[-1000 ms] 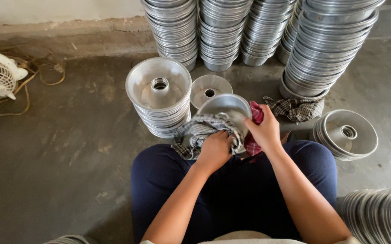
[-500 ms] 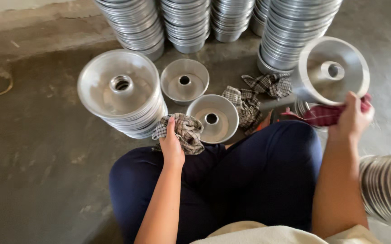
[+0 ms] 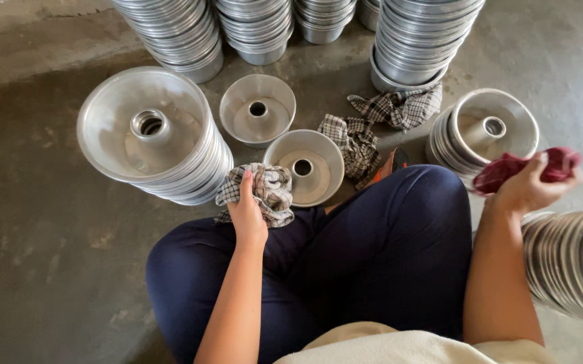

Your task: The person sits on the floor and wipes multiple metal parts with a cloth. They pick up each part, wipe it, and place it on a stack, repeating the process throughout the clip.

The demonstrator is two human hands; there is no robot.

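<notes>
- My left hand clutches the checked cloth on my knee, beside the empty tube pan at one o'clock.
- My right hand, raised at three o'clock, pinches a red rag, seemingly bunched.

A small pan lies between two pan stacks — taller stacks behind.

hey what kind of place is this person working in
Probably a small metalware workshop where pans get finished or wiped. Tall stacks of tube pans stand on a bare concrete floor, and each hand holds a cloth, left hand, right hand.
</notes>
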